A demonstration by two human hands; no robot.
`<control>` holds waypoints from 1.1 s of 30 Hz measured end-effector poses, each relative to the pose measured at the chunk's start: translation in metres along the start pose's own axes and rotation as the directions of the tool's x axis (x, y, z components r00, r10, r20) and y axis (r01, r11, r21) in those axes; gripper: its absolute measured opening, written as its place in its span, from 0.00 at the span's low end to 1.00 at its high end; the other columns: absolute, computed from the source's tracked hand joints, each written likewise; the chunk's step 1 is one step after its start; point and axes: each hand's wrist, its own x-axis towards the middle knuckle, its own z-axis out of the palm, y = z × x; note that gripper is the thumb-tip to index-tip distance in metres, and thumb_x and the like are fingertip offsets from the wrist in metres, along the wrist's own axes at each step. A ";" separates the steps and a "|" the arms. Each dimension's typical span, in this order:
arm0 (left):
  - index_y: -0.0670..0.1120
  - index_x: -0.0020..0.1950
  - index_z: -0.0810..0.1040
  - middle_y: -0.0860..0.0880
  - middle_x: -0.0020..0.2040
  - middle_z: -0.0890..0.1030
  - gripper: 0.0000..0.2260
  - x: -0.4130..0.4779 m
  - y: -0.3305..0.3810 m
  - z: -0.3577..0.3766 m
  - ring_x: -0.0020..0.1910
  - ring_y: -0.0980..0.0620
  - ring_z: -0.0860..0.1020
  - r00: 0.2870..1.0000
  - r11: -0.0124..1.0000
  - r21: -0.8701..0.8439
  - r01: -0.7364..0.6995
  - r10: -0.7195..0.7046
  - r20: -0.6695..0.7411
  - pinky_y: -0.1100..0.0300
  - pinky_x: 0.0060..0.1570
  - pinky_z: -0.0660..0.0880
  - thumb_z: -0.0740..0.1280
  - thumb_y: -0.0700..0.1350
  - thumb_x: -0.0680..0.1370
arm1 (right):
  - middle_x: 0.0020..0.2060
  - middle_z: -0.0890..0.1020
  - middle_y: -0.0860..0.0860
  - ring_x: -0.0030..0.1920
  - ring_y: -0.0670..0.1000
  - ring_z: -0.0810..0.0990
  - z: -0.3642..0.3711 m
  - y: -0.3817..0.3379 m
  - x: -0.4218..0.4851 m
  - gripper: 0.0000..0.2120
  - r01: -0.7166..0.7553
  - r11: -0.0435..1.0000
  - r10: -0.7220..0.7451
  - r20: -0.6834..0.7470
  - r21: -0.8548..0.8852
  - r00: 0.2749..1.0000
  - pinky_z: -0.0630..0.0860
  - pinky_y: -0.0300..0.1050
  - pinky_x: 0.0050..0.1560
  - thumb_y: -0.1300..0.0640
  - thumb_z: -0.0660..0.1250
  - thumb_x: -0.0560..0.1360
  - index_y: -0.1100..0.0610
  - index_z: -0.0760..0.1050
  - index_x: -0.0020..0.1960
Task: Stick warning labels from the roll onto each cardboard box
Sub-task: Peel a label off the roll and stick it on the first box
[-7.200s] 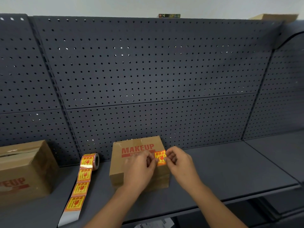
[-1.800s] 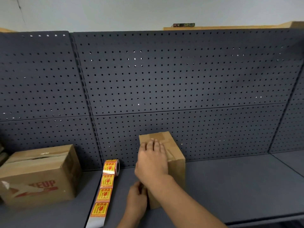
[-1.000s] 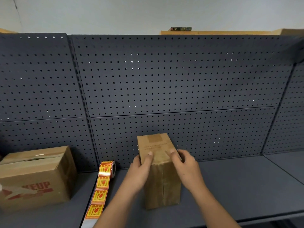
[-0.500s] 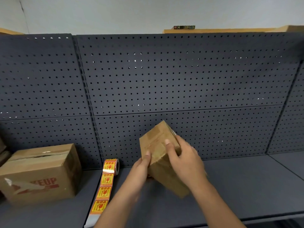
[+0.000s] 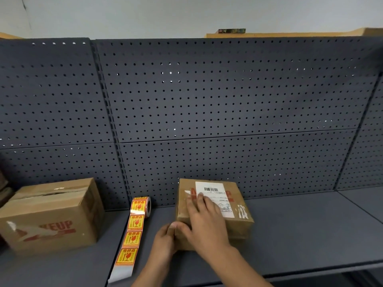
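Head view: the centre box [image 5: 215,216] lies flat on the dark shelf [image 5: 300,228], near the pegboard [image 5: 207,100], with a white shipping label [image 5: 217,198] and its barcode on the top face. My right hand [image 5: 205,222] rests on that top face, fingers straight and together, fingertips touching the left edge of the shipping label; it grasps nothing. My left hand [image 5: 165,239] grips the box's front left corner, thumb over the top edge; the other fingers are hidden behind the hand. The label roll [image 5: 143,206] stands upright just left of the box, not touching it. Its label strip [image 5: 130,239] runs unrolled towards the shelf's front edge, four yellow-and-red warning labels showing, bare backing at the end. A second box [image 5: 49,216], taped and printed in red, sits well left of the roll.
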 end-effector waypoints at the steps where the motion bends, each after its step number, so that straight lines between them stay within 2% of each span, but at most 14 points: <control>1: 0.45 0.59 0.81 0.44 0.57 0.84 0.12 0.001 -0.002 -0.001 0.54 0.49 0.82 0.998 0.996 0.074 -0.052 0.055 -0.028 0.55 0.50 0.80 0.58 0.43 0.87 | 0.61 0.84 0.59 0.62 0.60 0.82 0.005 -0.001 0.001 0.42 0.004 1.000 -0.004 -0.003 -0.009 1.000 0.81 0.56 0.60 0.25 0.50 0.73 0.55 0.81 0.66; 4: 0.44 0.55 0.83 0.48 0.50 0.85 0.14 -0.002 -0.003 -0.002 0.51 0.52 0.82 0.980 0.953 0.246 -0.177 0.194 -0.049 0.62 0.43 0.75 0.58 0.34 0.84 | 0.61 0.84 0.58 0.63 0.59 0.82 0.016 0.000 0.001 0.42 0.024 0.999 -0.024 0.008 -0.042 1.000 0.81 0.55 0.60 0.26 0.49 0.72 0.55 0.82 0.65; 6: 0.45 0.54 0.84 0.49 0.48 0.86 0.17 -0.004 -0.003 -0.001 0.51 0.51 0.83 0.982 0.947 0.266 -0.178 0.190 -0.022 0.62 0.42 0.76 0.58 0.31 0.82 | 0.60 0.85 0.58 0.62 0.59 0.83 0.022 0.003 0.000 0.42 0.024 0.998 -0.023 0.016 -0.052 1.000 0.81 0.55 0.60 0.26 0.48 0.72 0.54 0.83 0.64; 12: 0.49 0.62 0.81 0.50 0.56 0.84 0.13 0.000 -0.005 -0.001 0.56 0.54 0.81 0.981 0.950 0.250 -0.189 0.196 -0.003 0.60 0.53 0.78 0.60 0.38 0.85 | 0.61 0.85 0.58 0.63 0.59 0.83 0.022 0.010 0.005 0.42 0.005 0.999 -0.005 -0.005 -0.047 1.000 0.81 0.55 0.62 0.24 0.49 0.73 0.54 0.83 0.64; 16: 0.53 0.61 0.80 0.55 0.57 0.83 0.10 -0.005 -0.002 -0.016 0.58 0.58 0.79 0.966 0.918 0.299 -0.260 0.250 0.071 0.64 0.53 0.76 0.63 0.41 0.85 | 0.63 0.84 0.58 0.64 0.59 0.82 0.020 0.015 0.004 0.42 0.028 0.999 -0.029 -0.025 -0.041 0.999 0.79 0.55 0.63 0.24 0.50 0.73 0.53 0.82 0.66; 18: 0.54 0.63 0.79 0.57 0.58 0.82 0.11 -0.006 -0.003 -0.035 0.59 0.58 0.79 0.940 0.883 0.342 -0.323 0.342 0.007 0.62 0.57 0.75 0.65 0.40 0.84 | 0.68 0.80 0.57 0.69 0.59 0.79 0.016 0.019 0.002 0.41 0.050 0.999 -0.052 -0.066 -0.021 0.996 0.76 0.55 0.68 0.23 0.51 0.73 0.51 0.78 0.70; 19: 0.55 0.63 0.79 0.58 0.58 0.82 0.12 -0.009 -0.002 -0.046 0.58 0.59 0.79 0.921 0.865 0.366 -0.345 0.387 -0.046 0.62 0.57 0.75 0.65 0.40 0.84 | 0.73 0.76 0.57 0.73 0.58 0.74 0.015 0.022 0.001 0.41 0.077 0.997 -0.077 -0.088 -0.004 0.993 0.71 0.55 0.73 0.23 0.53 0.74 0.50 0.74 0.74; 21: 0.53 0.63 0.81 0.55 0.57 0.83 0.12 -0.010 -0.002 -0.074 0.53 0.58 0.80 0.878 0.815 0.465 -0.346 0.455 -0.145 0.62 0.49 0.75 0.66 0.40 0.83 | 0.80 0.64 0.54 0.81 0.56 0.60 0.006 0.029 0.004 0.41 0.110 0.991 -0.109 -0.015 0.071 0.994 0.57 0.53 0.80 0.24 0.58 0.74 0.47 0.64 0.80; 22: 0.52 0.63 0.81 0.53 0.57 0.82 0.12 -0.008 -0.002 -0.089 0.52 0.56 0.80 0.867 0.777 0.540 -0.323 0.472 -0.160 0.61 0.47 0.74 0.67 0.40 0.82 | 0.81 0.62 0.53 0.81 0.55 0.56 0.002 0.032 0.006 0.41 0.114 0.986 -0.116 0.011 0.122 0.993 0.55 0.52 0.80 0.26 0.60 0.75 0.47 0.63 0.81; 24: 0.51 0.65 0.81 0.50 0.59 0.80 0.13 0.002 -0.007 -0.119 0.54 0.51 0.79 0.871 0.664 0.705 -0.248 0.472 -0.138 0.57 0.51 0.74 0.67 0.42 0.81 | 0.80 0.63 0.51 0.81 0.53 0.56 -0.006 0.035 0.009 0.39 0.117 0.972 -0.121 0.006 0.206 0.993 0.56 0.52 0.80 0.28 0.62 0.76 0.47 0.63 0.80; 27: 0.55 0.66 0.79 0.50 0.59 0.78 0.14 0.019 -0.021 -0.150 0.62 0.45 0.76 0.918 0.451 0.890 -0.070 0.378 -0.119 0.51 0.58 0.72 0.66 0.53 0.81 | 0.76 0.69 0.47 0.78 0.50 0.60 -0.010 0.030 0.009 0.32 0.154 0.960 -0.146 -0.049 0.236 0.988 0.60 0.49 0.79 0.34 0.63 0.80 0.50 0.69 0.77; 28: 0.55 0.65 0.78 0.51 0.59 0.79 0.14 0.022 -0.026 -0.155 0.63 0.45 0.75 0.933 0.445 0.895 -0.042 0.338 -0.124 0.51 0.59 0.71 0.65 0.57 0.81 | 0.74 0.70 0.46 0.77 0.50 0.61 -0.010 0.027 0.008 0.28 0.181 0.956 -0.167 -0.078 0.229 0.983 0.61 0.48 0.78 0.36 0.63 0.81 0.51 0.71 0.75; 31: 0.54 0.59 0.78 0.50 0.51 0.80 0.21 0.021 -0.034 -0.155 0.53 0.47 0.80 0.959 0.592 0.802 -0.087 0.266 -0.092 0.50 0.53 0.77 0.65 0.68 0.76 | 0.66 0.74 0.44 0.74 0.48 0.63 -0.006 0.009 0.007 0.21 0.278 0.929 -0.247 -0.147 0.246 0.958 0.62 0.47 0.77 0.42 0.62 0.82 0.51 0.75 0.71; 33: 0.55 0.56 0.78 0.51 0.50 0.80 0.23 0.015 -0.034 -0.150 0.50 0.48 0.80 0.961 0.613 0.782 -0.109 0.267 -0.075 0.50 0.51 0.78 0.68 0.70 0.72 | 0.62 0.76 0.44 0.69 0.45 0.66 -0.001 -0.006 0.007 0.18 0.333 0.895 -0.296 -0.164 0.296 0.941 0.64 0.43 0.74 0.47 0.63 0.83 0.53 0.77 0.69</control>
